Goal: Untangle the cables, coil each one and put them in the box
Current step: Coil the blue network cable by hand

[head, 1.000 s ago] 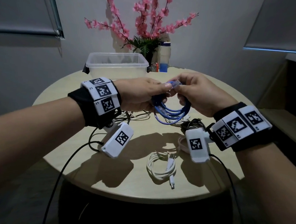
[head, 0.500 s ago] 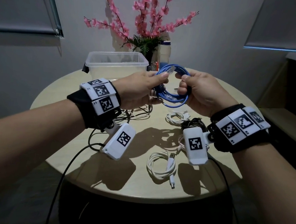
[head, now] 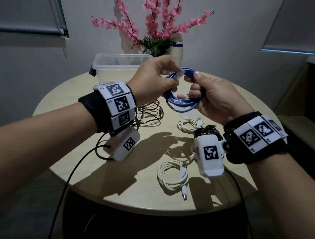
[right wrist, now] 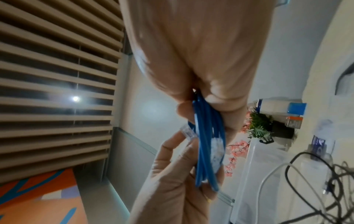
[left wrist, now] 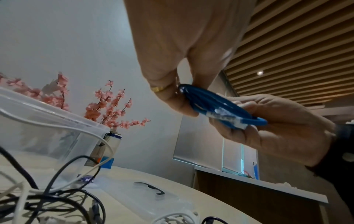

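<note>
- The blue cable (head: pixel 182 100), wound into a coil of several loops, is held in the air between both hands, above the far half of the round table (head: pixel 145 194) and just right of the box.
- The right hand (head: pixel 211 99) is closed round the right side of the coil: the fingers are curled through the loops and the thumb is pressed on top of the strands.
- The left hand (head: pixel 155 78) is closed on the left side of the coil; its thumb and forefinger are pinched near the clear plug (head: pixel 180 74) at the cable's end, and the remaining fingers are curled under the loops.
- A gold ring (left wrist: pixel 160 88) is worn on one finger of the left hand.
- The clear plastic box (head: pixel 119 64) is set at the far left of the table, open at the top; no cable is seen inside it.
- A tangle of black and white cables (head: pixel 149 114) is left on the table below the left wrist.
- A coiled white cable (head: pixel 173 176) is laid near the front edge, and a smaller white coil (head: pixel 190 123) is laid beneath the right hand beside a black bundle (head: pixel 208 131).
- The box lid (left wrist: pixel 149 195) with a dark handle is laid flat on the table, as the left wrist view shows.
</note>
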`<move>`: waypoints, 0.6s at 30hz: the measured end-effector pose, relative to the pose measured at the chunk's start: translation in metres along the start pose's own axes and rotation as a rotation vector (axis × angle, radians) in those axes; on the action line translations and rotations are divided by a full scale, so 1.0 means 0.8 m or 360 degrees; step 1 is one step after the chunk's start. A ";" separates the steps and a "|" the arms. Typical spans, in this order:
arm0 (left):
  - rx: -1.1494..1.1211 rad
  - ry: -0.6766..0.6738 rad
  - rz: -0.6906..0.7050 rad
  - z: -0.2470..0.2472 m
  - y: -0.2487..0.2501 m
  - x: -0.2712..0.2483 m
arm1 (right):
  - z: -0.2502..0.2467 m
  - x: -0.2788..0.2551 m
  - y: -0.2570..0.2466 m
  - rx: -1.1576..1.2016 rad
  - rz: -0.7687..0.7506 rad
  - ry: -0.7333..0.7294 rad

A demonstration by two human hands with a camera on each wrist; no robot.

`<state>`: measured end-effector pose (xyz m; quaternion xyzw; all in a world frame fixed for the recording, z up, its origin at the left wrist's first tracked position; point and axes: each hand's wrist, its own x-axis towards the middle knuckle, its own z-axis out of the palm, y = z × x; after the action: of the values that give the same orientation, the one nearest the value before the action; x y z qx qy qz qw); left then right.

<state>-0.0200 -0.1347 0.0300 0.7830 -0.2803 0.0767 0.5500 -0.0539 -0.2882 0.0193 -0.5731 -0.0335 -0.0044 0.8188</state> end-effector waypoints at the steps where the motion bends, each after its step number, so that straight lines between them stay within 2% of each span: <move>1: -0.0026 -0.0001 0.0014 0.001 0.000 0.000 | 0.001 0.000 0.000 -0.0004 -0.0012 -0.0015; 4: -0.0019 0.0003 0.0178 0.002 0.000 0.002 | 0.007 0.000 0.005 -0.0170 -0.0058 -0.0059; 7: 0.0252 0.0026 0.0316 0.001 -0.008 0.007 | 0.009 -0.001 0.012 -0.0350 -0.0056 -0.0054; 14: 0.0286 0.0055 0.0283 -0.001 -0.015 0.005 | 0.006 -0.002 0.016 -0.0428 -0.0010 0.0030; 18: 0.0632 0.0038 0.0326 -0.002 -0.010 0.002 | 0.008 0.000 0.016 -0.0496 -0.0062 0.0077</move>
<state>-0.0143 -0.1319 0.0248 0.8424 -0.3313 0.1951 0.3776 -0.0541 -0.2778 0.0098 -0.6921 -0.0239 -0.0393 0.7203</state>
